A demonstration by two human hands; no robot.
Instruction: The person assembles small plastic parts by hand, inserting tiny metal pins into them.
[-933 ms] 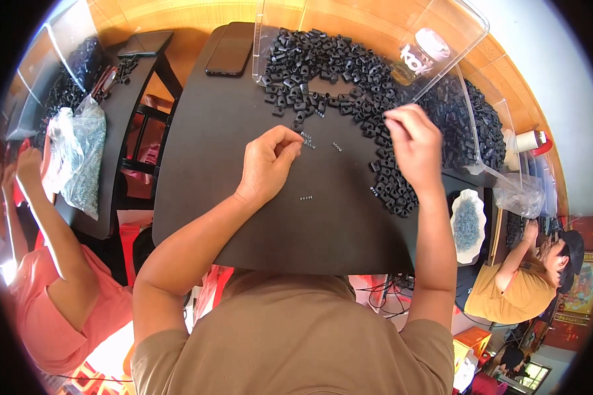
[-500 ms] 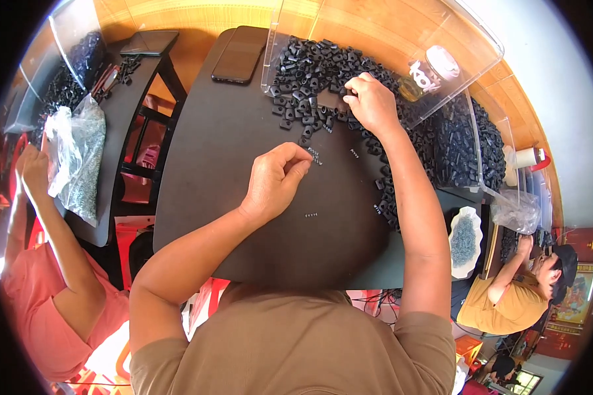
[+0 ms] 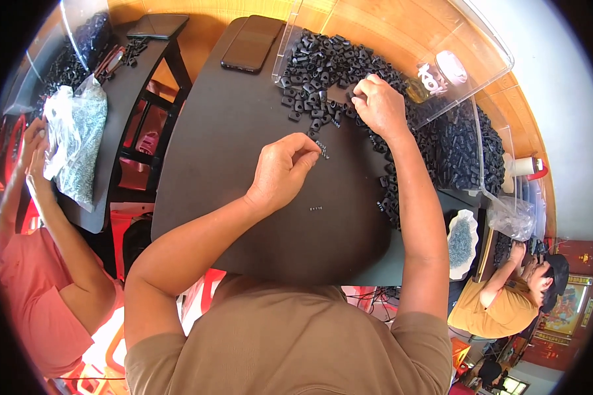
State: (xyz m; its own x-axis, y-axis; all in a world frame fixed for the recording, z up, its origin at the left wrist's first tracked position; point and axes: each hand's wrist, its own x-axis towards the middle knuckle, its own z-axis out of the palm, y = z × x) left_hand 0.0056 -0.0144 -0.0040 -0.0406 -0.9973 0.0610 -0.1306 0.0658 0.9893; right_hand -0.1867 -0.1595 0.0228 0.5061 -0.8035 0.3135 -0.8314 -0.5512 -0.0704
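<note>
Left hand pinch-grip on screw

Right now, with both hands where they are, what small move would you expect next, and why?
Probably the right hand closes its fingers on one black plastic piece from the pile it rests on and draws it back toward the left hand, which waits over the dark table pinching what looks like a small screw.

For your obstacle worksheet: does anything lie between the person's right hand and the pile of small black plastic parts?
Nothing visible does: the right hand already rests on the pile of small black plastic parts, beside the clear plastic bin.
</note>
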